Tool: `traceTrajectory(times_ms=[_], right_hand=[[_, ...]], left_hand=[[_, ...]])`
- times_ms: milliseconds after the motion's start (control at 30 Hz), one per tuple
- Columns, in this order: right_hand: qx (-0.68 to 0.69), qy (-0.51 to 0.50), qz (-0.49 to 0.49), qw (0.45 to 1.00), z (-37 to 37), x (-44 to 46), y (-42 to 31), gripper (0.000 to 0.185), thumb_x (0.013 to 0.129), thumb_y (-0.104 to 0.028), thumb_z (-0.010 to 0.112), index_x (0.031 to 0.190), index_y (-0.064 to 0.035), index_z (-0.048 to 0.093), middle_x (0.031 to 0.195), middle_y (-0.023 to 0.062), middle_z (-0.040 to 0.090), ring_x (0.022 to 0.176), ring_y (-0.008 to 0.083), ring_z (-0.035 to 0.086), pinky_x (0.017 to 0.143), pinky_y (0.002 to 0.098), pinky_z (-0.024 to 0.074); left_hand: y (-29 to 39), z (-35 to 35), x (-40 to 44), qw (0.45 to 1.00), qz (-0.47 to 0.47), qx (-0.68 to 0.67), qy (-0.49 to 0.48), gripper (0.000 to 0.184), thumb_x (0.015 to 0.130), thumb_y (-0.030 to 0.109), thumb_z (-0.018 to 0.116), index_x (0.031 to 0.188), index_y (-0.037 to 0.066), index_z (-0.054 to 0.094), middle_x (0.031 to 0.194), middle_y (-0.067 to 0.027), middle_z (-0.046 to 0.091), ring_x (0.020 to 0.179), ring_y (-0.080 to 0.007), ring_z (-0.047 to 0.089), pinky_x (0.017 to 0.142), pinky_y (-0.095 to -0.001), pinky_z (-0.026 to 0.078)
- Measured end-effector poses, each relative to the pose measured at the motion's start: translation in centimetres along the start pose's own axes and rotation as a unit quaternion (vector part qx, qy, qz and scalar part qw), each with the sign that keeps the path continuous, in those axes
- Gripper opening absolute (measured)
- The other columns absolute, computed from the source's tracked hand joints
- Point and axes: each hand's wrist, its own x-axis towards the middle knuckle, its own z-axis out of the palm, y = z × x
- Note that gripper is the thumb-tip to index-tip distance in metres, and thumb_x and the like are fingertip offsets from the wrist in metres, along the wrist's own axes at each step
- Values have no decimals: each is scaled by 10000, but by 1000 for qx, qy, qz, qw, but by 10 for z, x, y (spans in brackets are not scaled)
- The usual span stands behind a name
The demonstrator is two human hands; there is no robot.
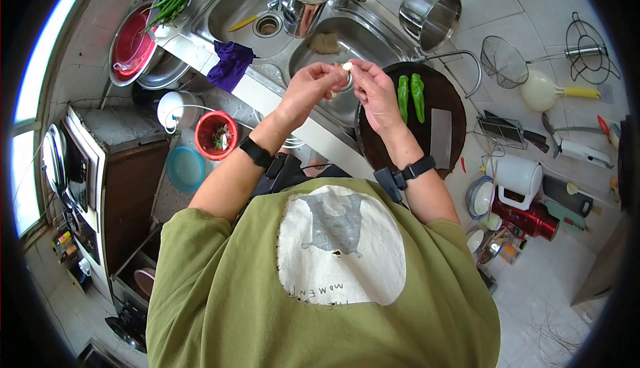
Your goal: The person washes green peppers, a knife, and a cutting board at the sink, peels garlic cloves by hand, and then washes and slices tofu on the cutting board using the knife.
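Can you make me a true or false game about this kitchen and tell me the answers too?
1. Two green peppers lie on the round dark board. True.
2. Somebody is holding a banana. False: a small whitish piece is at the fingertips of the left hand and right hand.
3. A purple cloth hangs over the counter edge. True.
4. Beside the red bucket is a yellow basin. False: it is a light blue basin.

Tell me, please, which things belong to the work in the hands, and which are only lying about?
Likely in the job:
- small pale piece, between left hand and right hand
- two green peppers, on the round board

Apparently just lying about:
- purple cloth
- steel pot
- blue basin
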Motion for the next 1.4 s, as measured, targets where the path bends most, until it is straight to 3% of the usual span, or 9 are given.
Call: traceTrajectory(times_ms=[200, 600, 667, 867, 933, 1000, 1267, 1367, 1400], right_hand=[[-84, 66, -33, 994, 2, 0, 6, 244, 1029, -185, 679, 1226, -42, 665, 913, -46, 659, 725, 14, 497, 627, 179, 384], [-199, 12, -23, 980, -9, 2, 4, 264, 1046, -275, 651, 1162, -44, 705, 995, 11, 722, 722, 18, 517, 619, 179, 392], [-14, 46, 39, 998, -15, 3, 2, 295, 1049, -313, 639, 1148, -42, 703, 1002, 21, 728, 704, 17, 498, 595, 177, 374], [61, 45, 79, 994, -26, 3, -1, 260, 1035, -270, 620, 1131, -39, 692, 1037, 47, 726, 726, 37, 513, 600, 186, 388], [79, 43, 83, 993, -30, 6, 3, 251, 1029, -253, 617, 1137, -37, 686, 1047, 52, 723, 737, 46, 525, 610, 191, 401], [132, 28, 75, 988, -29, 7, 2, 251, 1016, -229, 615, 1145, -21, 672, 1056, 64, 713, 756, 58, 542, 631, 202, 423], [-29, 10, 29, 999, -25, 5, 1, 316, 1091, -267, 566, 1166, 21, 674, 973, 36, 702, 699, 57, 524, 617, 210, 425], [-194, 41, -4, 980, -21, 4, 6, 294, 1062, -285, 613, 1187, -28, 683, 904, 51, 720, 678, 120, 603, 597, 270, 470], [-327, 30, -87, 941, -15, 2, 8, 264, 1042, -280, 637, 1169, -55, 693, 902, 75, 727, 711, 163, 651, 608, 305, 493]], left_hand=[[-5, 1, -1, 997, 22, 72, -19, 131, 1021, 194, 693, 1031, 63, 694, 924, -21, 748, 763, -39, 601, 656, -197, 432], [-3, -1, -5, 996, 23, 80, -19, 63, 992, 159, 683, 993, 96, 694, 905, -13, 737, 742, -32, 584, 627, -194, 410], [-6, -2, -5, 997, 18, 74, -21, 55, 989, 155, 682, 985, 102, 692, 900, -10, 734, 738, -33, 582, 627, -194, 411], [-17, -19, 4, 994, -56, 91, 14, 253, 1030, 328, 671, 1056, 78, 696, 911, -10, 727, 772, -46, 604, 657, -199, 436], [-15, -19, 7, 988, -136, -61, -31, 470, 1072, 481, 551, 1170, 38, 675, 995, -44, 724, 871, -102, 650, 742, -239, 490], [-13, -16, 9, 981, -153, -111, -40, 524, 1085, 503, 493, 1220, 22, 653, 1042, -64, 718, 926, -139, 662, 790, -266, 504], [-11, -14, 16, 965, -161, -190, -86, 585, 1109, 491, 417, 1331, -28, 572, 1158, -139, 695, 1066, -231, 679, 950, -347, 532], [-8, -10, 13, 960, -162, -212, -85, 594, 1108, 486, 418, 1342, -41, 559, 1202, -149, 679, 1122, -235, 664, 1023, -371, 517], [-7, -9, 12, 961, -158, -215, -79, 598, 1106, 483, 424, 1352, -46, 553, 1217, -150, 673, 1147, -237, 655, 1047, -375, 506]])
